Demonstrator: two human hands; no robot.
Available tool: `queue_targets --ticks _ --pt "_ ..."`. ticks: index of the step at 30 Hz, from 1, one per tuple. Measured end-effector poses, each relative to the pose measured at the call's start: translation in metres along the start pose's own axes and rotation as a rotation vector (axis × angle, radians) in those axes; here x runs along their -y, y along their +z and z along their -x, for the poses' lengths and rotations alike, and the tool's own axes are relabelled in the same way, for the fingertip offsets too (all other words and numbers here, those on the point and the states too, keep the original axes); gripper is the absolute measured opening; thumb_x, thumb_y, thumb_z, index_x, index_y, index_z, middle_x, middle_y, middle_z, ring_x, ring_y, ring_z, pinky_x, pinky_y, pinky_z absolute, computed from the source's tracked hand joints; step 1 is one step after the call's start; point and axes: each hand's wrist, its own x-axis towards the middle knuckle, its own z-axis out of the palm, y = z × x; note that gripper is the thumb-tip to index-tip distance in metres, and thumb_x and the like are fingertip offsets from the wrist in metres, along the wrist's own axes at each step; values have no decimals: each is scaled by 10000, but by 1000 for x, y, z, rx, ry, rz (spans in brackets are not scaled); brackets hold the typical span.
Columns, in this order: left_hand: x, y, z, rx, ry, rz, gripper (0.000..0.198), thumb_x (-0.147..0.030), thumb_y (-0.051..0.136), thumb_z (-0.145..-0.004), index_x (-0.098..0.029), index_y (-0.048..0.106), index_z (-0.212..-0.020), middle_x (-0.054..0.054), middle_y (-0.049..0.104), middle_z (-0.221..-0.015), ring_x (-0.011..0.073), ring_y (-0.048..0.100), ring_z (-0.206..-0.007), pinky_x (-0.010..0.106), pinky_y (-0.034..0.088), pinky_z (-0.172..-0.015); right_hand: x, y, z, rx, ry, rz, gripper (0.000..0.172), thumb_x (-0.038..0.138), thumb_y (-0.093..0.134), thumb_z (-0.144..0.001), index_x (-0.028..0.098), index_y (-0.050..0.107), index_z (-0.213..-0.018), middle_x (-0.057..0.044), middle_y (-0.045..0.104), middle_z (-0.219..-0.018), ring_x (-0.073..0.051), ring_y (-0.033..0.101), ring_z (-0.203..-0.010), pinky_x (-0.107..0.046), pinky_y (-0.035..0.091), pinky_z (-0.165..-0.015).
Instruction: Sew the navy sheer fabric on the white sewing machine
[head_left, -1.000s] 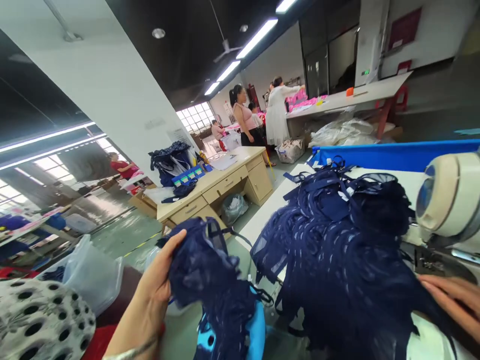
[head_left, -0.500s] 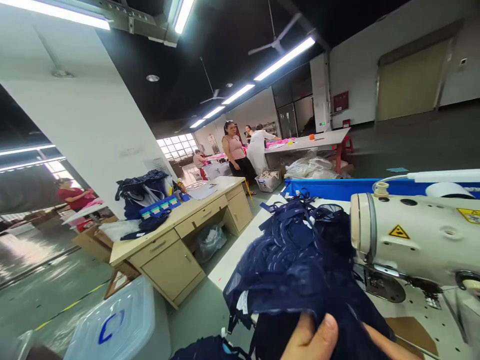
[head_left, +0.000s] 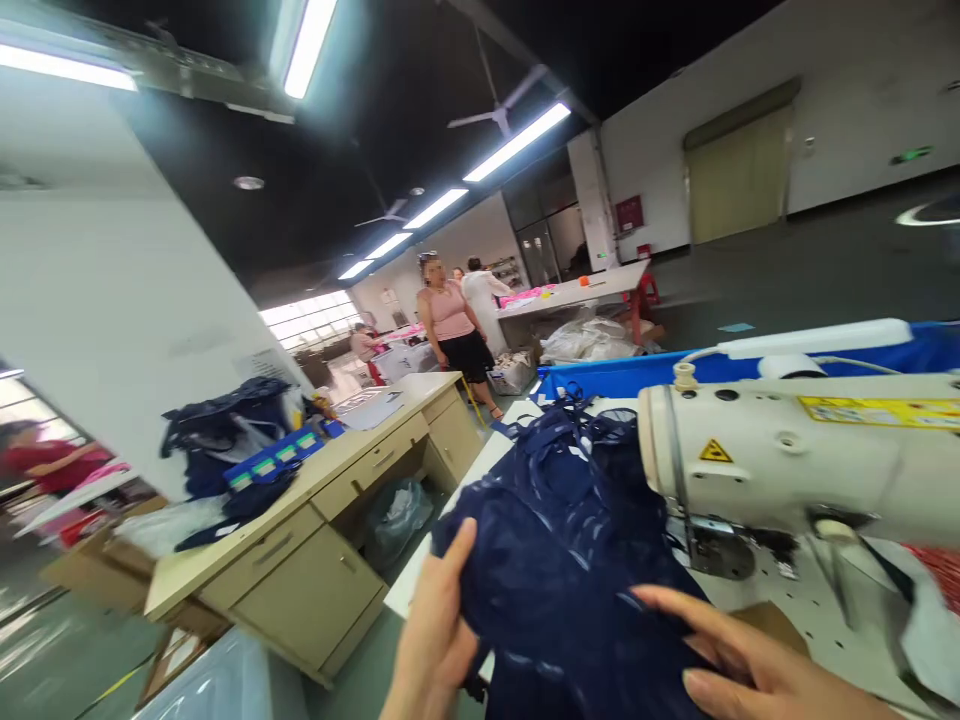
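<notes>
With our left hand pinching the navy fabric at its seven o'clock edge and our right hand flat on it on the bench, loose folds could snag under the sewing machine.

We have one view only, worn on the head, tipped forward and rolled so the hall leans. We look from a seat at the sewing machine, which fills 3 o'clock, very near. Our left hand at 6 o'clock and right hand at 5 o'clock sit at the bottom edge on the navy fabric, close under the lens. The desk lies at 9 o'clock, near; a standing person at 12 o'clock, far off.
</notes>
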Motion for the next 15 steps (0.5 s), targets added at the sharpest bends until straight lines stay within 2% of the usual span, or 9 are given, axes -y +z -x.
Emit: queue_targets --ticks 2,4,6,8,9,10,12,15 --pt "-19 13 -8 -22 218 -88 497 -326 795 -657 -189 634 -1106 37 717 -789 229 700 -716 360 600 -694 11 0 5 -62 -67 5 662 584 505 -912 352 292 -1494 29 244 -1565 -230 275 -1422 -372 217 -1181" --pt "-30 35 -27 -15 461 -254 500 -385 733 -724 -194 611 -1170 30 719 -825 229 696 -769 354 591 -733 22 -3 8 -98 -146 39 592 539 470 -946 334 328 -1483 23 278 -1553 -200 269 -1424 -355 182 -1189" --pt "-30 64 -52 21 683 -587 417 -393 603 -833 -165 612 -1182 51 721 -878 247 686 -869 360 572 -801 27 -7 7 -144 -166 68 561 491 444 -966 309 331 -1484 13 288 -1548 -184 256 -1429 -352 159 -1194" --pt "-20 94 -75 105 832 -1063 331 -275 467 -902 -133 639 -1148 91 715 -987 257 657 -990 359 535 -886 24 -10 3 -235 -112 100 564 446 447 -960 296 323 -1489 8 298 -1542 -184 268 -1425 -364 164 -1194" --pt "-12 109 -85 160 864 -1298 340 -185 419 -901 -139 643 -1153 101 704 -1053 248 639 -1045 350 512 -925 20 -11 0 -293 -64 136 563 429 459 -947 298 341 -1482 10 329 -1528 -192 286 -1418 -376 174 -1194" --pt "-3 122 -93 200 866 -1401 355 -115 421 -873 -148 659 -1134 106 699 -1077 242 629 -1073 340 496 -944 16 -12 -3 -352 -10 184 559 414 473 -931 299 370 -1469 11 371 -1505 -204 315 -1405 -388 192 -1191" --pt "17 145 -105 251 854 -1515 357 -59 452 -836 -173 688 -1078 107 702 -1053 238 639 -1056 325 499 -922 7 -14 -9 -437 88 277 551 376 491 -899 284 431 -1439 5 443 -1457 -225 379 -1370 -396 241 -1176" --pt "43 171 -112 307 836 -1622 263 -91 480 -867 -163 703 -987 124 702 -974 243 653 -1007 332 513 -869 0 -16 -15 -476 148 330 565 311 476 -875 214 450 -1431 -33 472 -1430 -238 443 -1326 -386 296 -1150"
